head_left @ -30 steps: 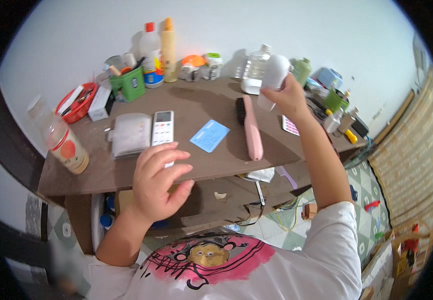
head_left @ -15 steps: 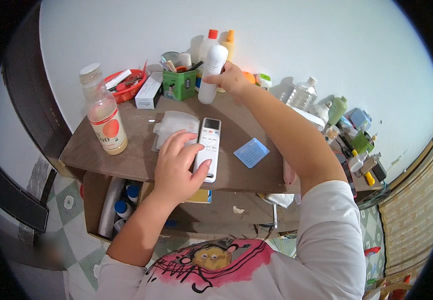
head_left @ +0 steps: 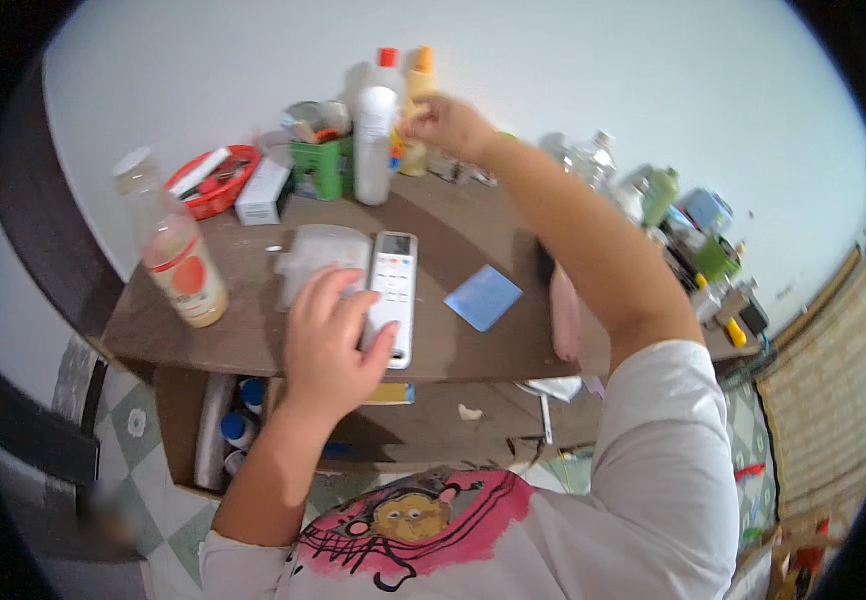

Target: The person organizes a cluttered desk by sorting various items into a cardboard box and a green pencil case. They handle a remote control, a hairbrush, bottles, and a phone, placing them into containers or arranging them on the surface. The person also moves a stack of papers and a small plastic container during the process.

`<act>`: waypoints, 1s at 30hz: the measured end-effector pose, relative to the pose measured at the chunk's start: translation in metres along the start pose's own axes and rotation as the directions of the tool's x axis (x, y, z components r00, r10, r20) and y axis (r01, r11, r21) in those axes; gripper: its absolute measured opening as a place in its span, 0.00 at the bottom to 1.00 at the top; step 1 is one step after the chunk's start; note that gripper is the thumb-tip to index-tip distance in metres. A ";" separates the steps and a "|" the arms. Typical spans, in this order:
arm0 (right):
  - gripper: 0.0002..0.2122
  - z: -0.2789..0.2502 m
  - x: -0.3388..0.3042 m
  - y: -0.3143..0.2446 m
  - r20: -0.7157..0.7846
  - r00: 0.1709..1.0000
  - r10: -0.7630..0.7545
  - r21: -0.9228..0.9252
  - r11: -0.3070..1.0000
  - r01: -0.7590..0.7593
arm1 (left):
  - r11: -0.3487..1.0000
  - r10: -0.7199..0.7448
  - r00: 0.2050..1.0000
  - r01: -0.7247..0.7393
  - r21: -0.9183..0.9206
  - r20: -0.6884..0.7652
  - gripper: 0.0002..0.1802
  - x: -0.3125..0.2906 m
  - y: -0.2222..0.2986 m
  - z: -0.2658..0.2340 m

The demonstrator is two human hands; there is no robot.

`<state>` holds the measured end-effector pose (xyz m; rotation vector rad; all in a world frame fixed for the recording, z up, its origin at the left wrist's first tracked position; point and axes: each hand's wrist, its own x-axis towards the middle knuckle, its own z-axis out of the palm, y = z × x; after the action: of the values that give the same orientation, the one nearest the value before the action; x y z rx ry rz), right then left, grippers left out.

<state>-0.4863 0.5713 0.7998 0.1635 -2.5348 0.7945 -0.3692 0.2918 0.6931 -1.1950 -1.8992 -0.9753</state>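
My left hand lies with its fingers spread over a translucent plastic case and the left edge of a white remote control. Its thumb rests across the lower part of the remote. At the back of the desk, my right hand is slightly blurred, its fingers loosely bent and apart from the white bottle, which stands upright to its left. Those fingertips overlap the view of a yellow-orange bottle; whether they touch it I cannot tell. A blue card lies right of the remote.
On the brown desk, a glass bottle with a peach label stands at the left. Behind it are a red basket, a white box and a green pen holder. Several bottles crowd the right, beyond a pink object.
My right hand has let go of the white bottle, which now stands on the desk beside the green holder. The view has shifted a little; my left hand stays by the remote.
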 end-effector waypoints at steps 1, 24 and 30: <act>0.24 -0.023 -0.008 -0.013 -0.033 0.999 -0.034 0.089 0.995 0.037 | 1.000 -0.003 1.000 0.003 0.024 -0.001 0.15 -0.002 -0.001 -0.006; 0.15 -0.148 -0.160 0.065 0.095 0.917 0.387 -0.969 0.246 -0.003 | 0.995 -0.004 0.999 0.001 0.095 0.036 0.16 -0.003 0.007 -0.001; 0.15 -0.134 -0.124 0.004 0.191 0.962 -0.196 -0.982 -0.040 0.186 | 0.998 -0.036 0.998 0.034 0.051 0.047 0.16 -0.001 0.008 -0.001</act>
<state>-0.3240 0.6471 0.8349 -0.0005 -2.2788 -1.3242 -0.3614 0.2929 0.6942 -1.1689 -1.9766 -0.9196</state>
